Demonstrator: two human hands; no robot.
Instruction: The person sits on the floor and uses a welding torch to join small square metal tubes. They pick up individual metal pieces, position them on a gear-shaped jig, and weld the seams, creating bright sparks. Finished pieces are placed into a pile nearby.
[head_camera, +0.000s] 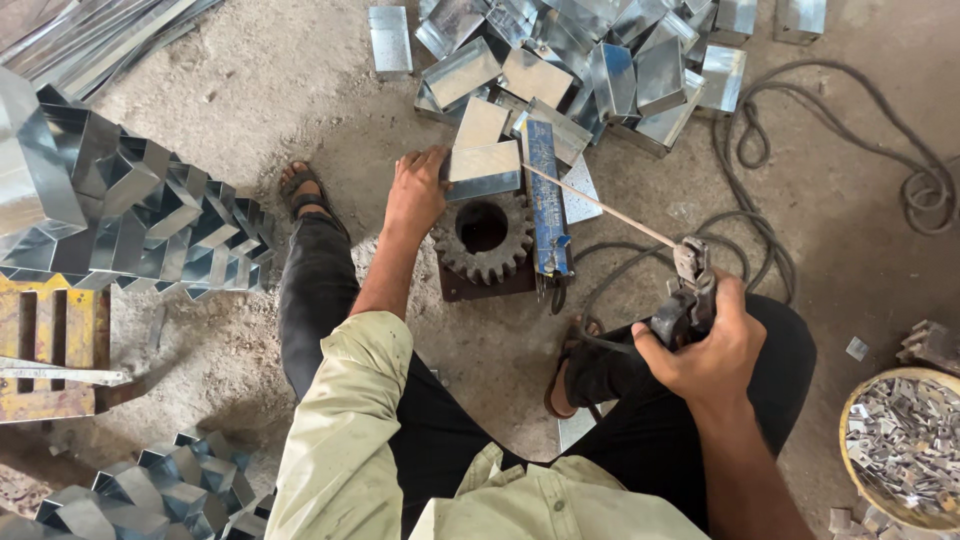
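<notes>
Steadying metal box (484, 170) on gear (487, 240): left hand (416, 192) | right hand (712, 350) grips electrode holder (688, 298)

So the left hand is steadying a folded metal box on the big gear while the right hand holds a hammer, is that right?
Not quite. In the head view the right hand holds a welding electrode holder with a rod, not a hammer. The left hand does steady the folded metal box on the big gear.

You have one package here: a long blue printed packet (545, 195) lying just right of your left fingers (432, 160).
</notes>
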